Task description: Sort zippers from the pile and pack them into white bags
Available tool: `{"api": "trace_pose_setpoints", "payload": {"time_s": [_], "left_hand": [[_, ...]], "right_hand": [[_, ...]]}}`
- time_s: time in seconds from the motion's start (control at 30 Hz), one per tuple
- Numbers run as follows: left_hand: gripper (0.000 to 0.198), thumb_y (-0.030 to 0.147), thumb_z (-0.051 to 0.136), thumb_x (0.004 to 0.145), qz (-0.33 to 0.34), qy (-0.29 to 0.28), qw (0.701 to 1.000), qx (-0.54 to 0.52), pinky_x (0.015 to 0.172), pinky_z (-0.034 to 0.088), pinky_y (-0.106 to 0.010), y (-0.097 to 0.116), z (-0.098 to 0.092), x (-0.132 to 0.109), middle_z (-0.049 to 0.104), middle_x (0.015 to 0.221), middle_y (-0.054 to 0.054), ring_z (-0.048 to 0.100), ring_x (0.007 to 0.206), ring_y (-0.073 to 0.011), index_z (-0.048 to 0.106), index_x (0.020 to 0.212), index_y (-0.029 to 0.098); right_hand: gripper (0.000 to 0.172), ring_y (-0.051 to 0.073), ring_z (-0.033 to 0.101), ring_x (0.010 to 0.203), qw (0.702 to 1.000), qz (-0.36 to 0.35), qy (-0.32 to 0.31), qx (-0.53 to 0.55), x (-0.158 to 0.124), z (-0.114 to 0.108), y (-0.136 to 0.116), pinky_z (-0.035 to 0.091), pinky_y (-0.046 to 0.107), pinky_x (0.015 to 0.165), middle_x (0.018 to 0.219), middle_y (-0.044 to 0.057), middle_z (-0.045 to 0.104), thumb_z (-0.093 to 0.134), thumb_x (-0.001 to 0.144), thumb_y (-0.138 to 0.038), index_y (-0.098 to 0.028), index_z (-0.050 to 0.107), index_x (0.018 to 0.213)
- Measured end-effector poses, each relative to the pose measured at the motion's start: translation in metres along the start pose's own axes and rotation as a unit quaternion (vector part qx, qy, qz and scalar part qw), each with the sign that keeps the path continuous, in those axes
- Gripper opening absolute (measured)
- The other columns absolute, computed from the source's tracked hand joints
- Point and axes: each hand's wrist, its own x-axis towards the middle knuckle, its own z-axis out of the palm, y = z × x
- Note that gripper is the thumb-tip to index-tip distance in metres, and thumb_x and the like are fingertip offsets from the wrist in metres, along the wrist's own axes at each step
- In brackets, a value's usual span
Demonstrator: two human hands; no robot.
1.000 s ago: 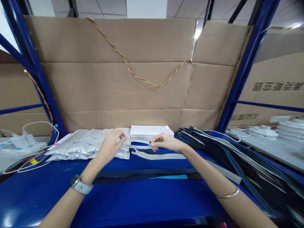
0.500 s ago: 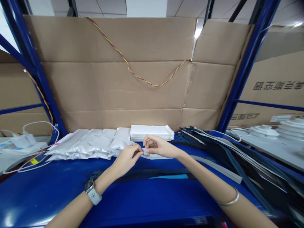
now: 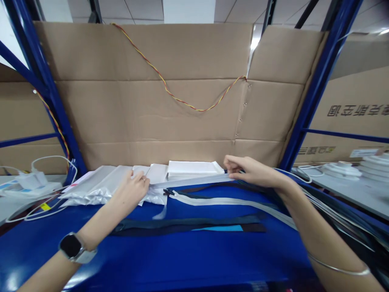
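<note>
A pale, see-through strip (image 3: pixel 191 181) is stretched almost level between my hands, above the blue table. Its left end runs into the curled fingers of my left hand (image 3: pixel 132 188), which is blurred by motion. My right hand (image 3: pixel 251 170) is closed at the strip's other end, thumb against fingers. Below the strip lies a white zipper (image 3: pixel 219 201) with a dark pull at its left end, curving off to the right beneath my right forearm. Nearer to me is a dark zipper (image 3: pixel 188 222), lying flat beside a bright blue piece (image 3: pixel 219 228).
White padded packets (image 3: pixel 100 186) are piled at the back left, next to a stack of white flat packs (image 3: pixel 194 168). A cardboard wall (image 3: pixel 152 113) closes off the back. White cables (image 3: pixel 54 202) and a power strip are at left, more dark strips at right.
My hands, close together before at a small pale piece, have moved widely apart. A pale strip now spans between them, and the white zipper below shows.
</note>
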Motion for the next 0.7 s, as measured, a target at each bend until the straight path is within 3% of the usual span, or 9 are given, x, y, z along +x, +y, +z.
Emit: {"api": "trace_pose_setpoints", "payload": {"time_s": [0.13, 0.27, 0.43, 0.53, 0.63, 0.7], "left_hand": [[0.028, -0.005, 0.04, 0.074, -0.001, -0.007, 0.999, 0.038, 0.076, 0.034, -0.043, -0.033, -0.002, -0.032, 0.061, 0.073, -0.015, 0.052, 0.089, -0.0305, 0.063, 0.079, 0.011], [0.027, -0.003, 0.042, 0.071, -0.005, -0.021, 0.999, 0.032, 0.072, 0.033, -0.041, -0.054, -0.006, -0.061, 0.061, 0.074, -0.014, 0.053, 0.087, -0.0301, 0.063, 0.08, 0.012], [0.026, 0.015, 0.039, 0.086, -0.01, -0.082, 0.992, -0.096, 0.078, 0.031, -0.036, -0.061, -0.007, -0.088, 0.063, 0.076, -0.006, 0.051, 0.082, -0.0213, 0.063, 0.077, 0.016], [0.025, 0.03, 0.046, 0.087, -0.029, -0.146, 0.96, -0.237, 0.077, 0.031, -0.033, -0.059, -0.001, -0.097, 0.063, 0.075, -0.002, 0.052, 0.076, -0.0186, 0.063, 0.072, 0.02], [0.027, 0.037, 0.049, 0.086, -0.042, -0.184, 0.929, -0.318, 0.076, 0.032, -0.032, -0.055, 0.005, -0.097, 0.063, 0.074, -0.001, 0.055, 0.074, -0.0184, 0.063, 0.07, 0.021], [0.032, 0.043, 0.047, 0.086, -0.058, -0.195, 0.922, -0.329, 0.074, 0.033, -0.031, -0.053, 0.007, -0.093, 0.063, 0.071, -0.002, 0.056, 0.069, -0.0182, 0.063, 0.069, 0.02]], "right_hand": [[0.017, 0.012, 0.043, 0.062, 0.998, 0.049, 0.033, -0.026, -0.039, -0.022, 0.022, 0.034, 0.023, 0.062, 0.067, -0.003, 0.047, 0.052, 0.081, -0.029, -0.021, 0.037, 0.079], [0.019, 0.013, 0.045, 0.064, 0.996, 0.088, 0.023, -0.01, -0.066, -0.021, 0.033, 0.036, 0.025, 0.062, 0.069, -0.002, 0.049, 0.05, 0.084, -0.035, -0.021, 0.038, 0.082], [0.013, 0.014, 0.046, 0.062, 0.992, 0.127, -0.022, -0.008, -0.078, -0.001, 0.026, 0.036, 0.026, 0.059, 0.069, 0.0, 0.051, 0.049, 0.084, -0.034, -0.022, 0.043, 0.081], [0.008, 0.016, 0.05, 0.063, 0.985, 0.154, -0.075, 0.022, -0.082, 0.02, 0.027, 0.038, 0.027, 0.06, 0.069, 0.001, 0.055, 0.049, 0.081, -0.029, -0.023, 0.048, 0.086], [0.017, 0.018, 0.054, 0.063, 0.971, 0.183, -0.144, 0.05, -0.087, 0.036, 0.036, 0.039, 0.027, 0.06, 0.066, 0.001, 0.057, 0.051, 0.077, -0.027, -0.024, 0.052, 0.093], [0.024, 0.019, 0.055, 0.063, 0.966, 0.211, -0.151, 0.01, -0.088, 0.038, 0.043, 0.039, 0.027, 0.059, 0.066, 0.001, 0.058, 0.055, 0.075, -0.031, -0.024, 0.055, 0.097]]}}
